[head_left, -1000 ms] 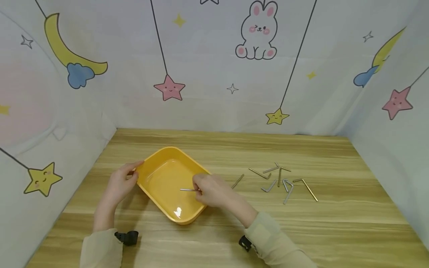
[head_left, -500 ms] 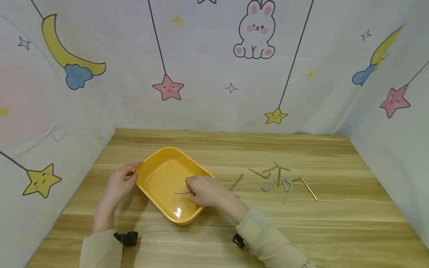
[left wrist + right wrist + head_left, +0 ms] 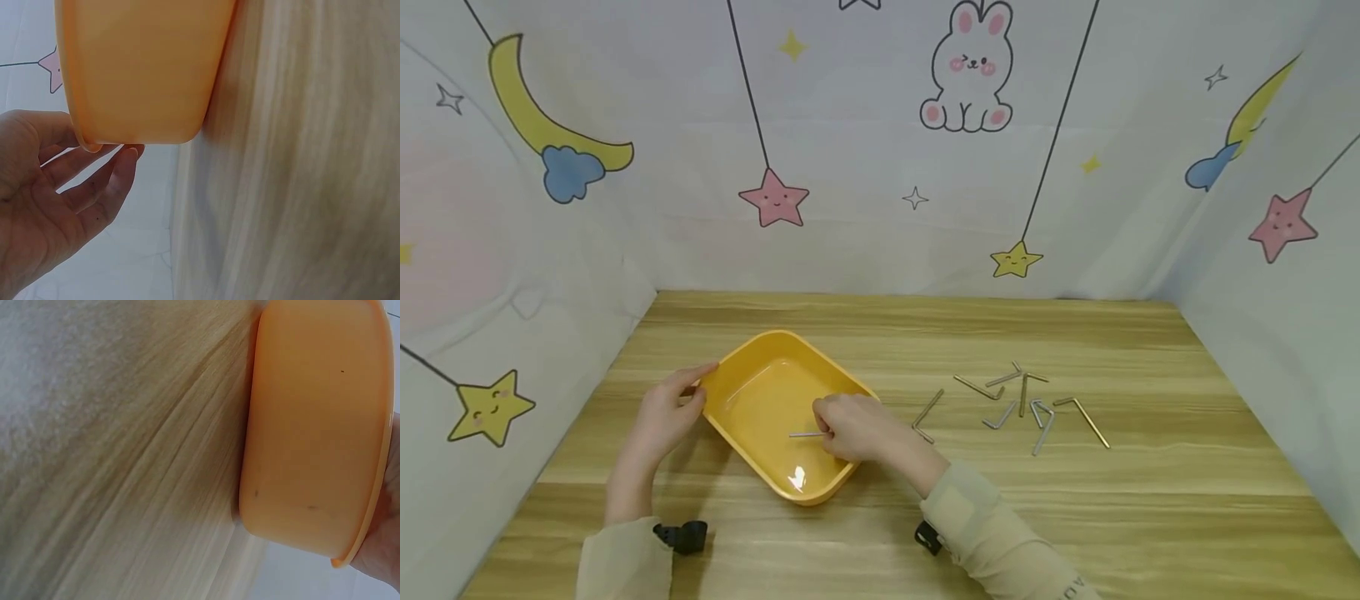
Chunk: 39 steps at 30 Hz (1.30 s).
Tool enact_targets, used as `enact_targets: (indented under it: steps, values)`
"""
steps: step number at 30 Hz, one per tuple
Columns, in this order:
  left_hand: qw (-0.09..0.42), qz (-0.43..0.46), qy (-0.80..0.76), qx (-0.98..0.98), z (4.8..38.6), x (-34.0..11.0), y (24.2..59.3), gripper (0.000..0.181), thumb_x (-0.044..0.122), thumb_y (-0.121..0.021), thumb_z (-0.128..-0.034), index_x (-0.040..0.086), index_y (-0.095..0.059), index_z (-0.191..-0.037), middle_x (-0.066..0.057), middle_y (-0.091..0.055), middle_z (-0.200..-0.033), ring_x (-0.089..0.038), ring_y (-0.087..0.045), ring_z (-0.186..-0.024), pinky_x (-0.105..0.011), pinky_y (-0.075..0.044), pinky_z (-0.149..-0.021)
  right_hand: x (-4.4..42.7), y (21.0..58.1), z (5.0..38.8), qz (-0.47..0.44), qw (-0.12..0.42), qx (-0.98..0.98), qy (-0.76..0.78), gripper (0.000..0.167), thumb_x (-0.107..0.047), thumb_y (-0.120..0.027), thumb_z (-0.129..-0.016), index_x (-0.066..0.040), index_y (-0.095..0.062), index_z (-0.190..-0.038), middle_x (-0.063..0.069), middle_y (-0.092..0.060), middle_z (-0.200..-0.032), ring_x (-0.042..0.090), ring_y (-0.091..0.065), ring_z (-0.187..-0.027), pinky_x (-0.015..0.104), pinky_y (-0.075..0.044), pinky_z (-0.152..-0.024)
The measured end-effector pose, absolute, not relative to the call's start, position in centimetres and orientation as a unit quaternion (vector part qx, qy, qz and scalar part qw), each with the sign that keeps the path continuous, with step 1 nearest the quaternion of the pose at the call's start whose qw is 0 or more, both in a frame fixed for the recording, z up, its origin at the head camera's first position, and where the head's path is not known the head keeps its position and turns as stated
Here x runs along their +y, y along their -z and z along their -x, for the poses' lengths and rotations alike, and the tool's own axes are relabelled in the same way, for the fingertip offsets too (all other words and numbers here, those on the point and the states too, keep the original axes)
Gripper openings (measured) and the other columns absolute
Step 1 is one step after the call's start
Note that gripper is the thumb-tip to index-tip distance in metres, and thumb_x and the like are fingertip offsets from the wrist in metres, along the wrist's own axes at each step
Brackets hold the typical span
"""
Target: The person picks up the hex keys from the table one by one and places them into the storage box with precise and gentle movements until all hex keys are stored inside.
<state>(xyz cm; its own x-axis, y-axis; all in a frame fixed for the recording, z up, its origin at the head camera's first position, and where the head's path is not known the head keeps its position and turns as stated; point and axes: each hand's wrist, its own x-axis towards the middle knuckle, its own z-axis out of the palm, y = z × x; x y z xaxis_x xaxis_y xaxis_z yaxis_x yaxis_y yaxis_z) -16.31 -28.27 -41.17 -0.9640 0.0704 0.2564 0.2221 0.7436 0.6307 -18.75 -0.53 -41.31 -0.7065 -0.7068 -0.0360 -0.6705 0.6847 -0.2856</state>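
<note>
Our right hand (image 3: 855, 427), gripping a metal rod (image 3: 805, 434), has shifted toward nine o'clock, bringing it farther over the tray (image 3: 760, 404) our left hand (image 3: 664, 415) loosely touches.

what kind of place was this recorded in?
Looks like a small enclosed tabletop booth, possibly for recording: cartoon-print fabric walls in three sides, a wood-grain tabletop, and a black device at the left wrist.
</note>
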Motion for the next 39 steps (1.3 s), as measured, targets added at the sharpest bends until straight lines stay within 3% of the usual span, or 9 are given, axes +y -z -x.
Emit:
enact_targets:
  steps: [10, 19, 39]
  values:
    - [0.108, 0.075, 0.354, -0.926, 16.28, -28.29, 41.33, 0.037, -0.003, -0.049, -0.0936, -0.005, -0.056, -0.13, -0.031, -0.055, -0.13, -0.047, -0.058, -0.109, -0.056, -0.052, -0.084, -0.71, 41.66, 18.71, 0.381, 0.055, 0.916, 0.113, 0.019, -0.012, -0.066, -0.079, -0.019, -0.049, -0.077, -0.009, -0.048, -0.071, 0.007, -0.045, -0.063, 0.018, -0.031, -0.054]
    - [0.099, 0.072, 0.356, -0.926, 16.37, -28.46, 41.38, 0.038, 0.0, -0.048, -0.0956, -0.004, -0.054, -0.132, -0.031, -0.054, -0.132, -0.048, -0.057, -0.11, -0.057, -0.051, -0.086, -0.7, 41.57, 18.72, 0.388, 0.047, 0.913, 0.116, 0.018, -0.011, -0.064, -0.086, -0.018, -0.048, -0.078, -0.007, -0.046, -0.073, 0.007, -0.043, -0.062, 0.018, -0.03, -0.054]
    - [0.09, 0.066, 0.354, -0.929, 16.33, -28.3, 41.84, 0.038, 0.003, -0.048, -0.0964, -0.003, -0.054, -0.133, -0.03, -0.053, -0.134, -0.048, -0.059, -0.107, -0.053, -0.054, -0.083, -0.08, 41.52, 17.94, 0.391, -0.013, 0.912, 0.124, 0.005, -0.015, -0.059, -0.092, -0.017, -0.057, -0.087, -0.007, -0.057, -0.08, 0.005, -0.045, -0.06, 0.016, -0.033, -0.052]
